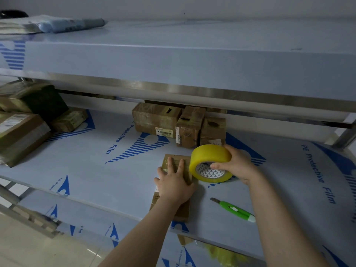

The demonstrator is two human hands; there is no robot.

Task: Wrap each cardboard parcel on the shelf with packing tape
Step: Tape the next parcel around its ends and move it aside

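A flat cardboard parcel (182, 210) lies on the middle shelf (115, 170) near its front edge. My left hand (174, 183) presses flat on top of it, fingers straight and spread. My right hand (235, 163) grips a yellow roll of packing tape (210, 157), thumb in the core, fingers over the outer rim. The roll stands on edge right beside the parcel's far right corner. Whether a strip of tape runs from roll to parcel I cannot tell.
A green utility knife (236, 210) lies on the shelf right of the parcel. Three taped boxes (179, 124) stand at the back under the upper shelf (192, 60). More wrapped parcels (25, 120) are stacked at the left. A lower shelf shows below.
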